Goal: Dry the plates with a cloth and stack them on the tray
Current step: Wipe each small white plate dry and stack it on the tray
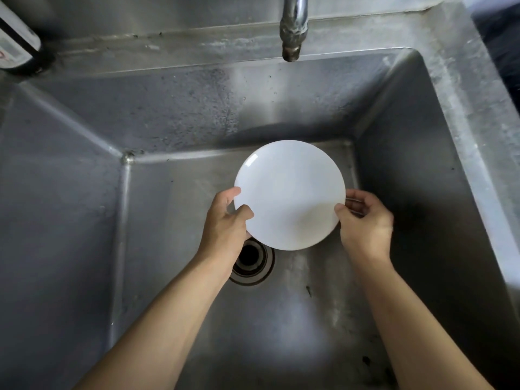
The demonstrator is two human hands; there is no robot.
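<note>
Both of my bare forearms reach in from the bottom edge, over the steel sink [84, 220]. Between them I hold a plain white plate [289, 195] above the basin floor, its face turned up toward me. On its left rim my left hand [225, 220] has a narrow grip: the thumb lies on top of the rim and the fingers curl under and around the edge. My right hand [365, 223] grips the right rim the same way, thumb on the upper face, fingers tucked behind the plate. Just under the plate's near edge, beside my left wrist, sits the round dark drain [253, 263], partly hidden by the plate and my hand. Farther back, the faucet spout [292, 32] hangs down over the rear of the basin. At the far left corner stands a dark bottle [17, 43] with a label I cannot read.
</note>
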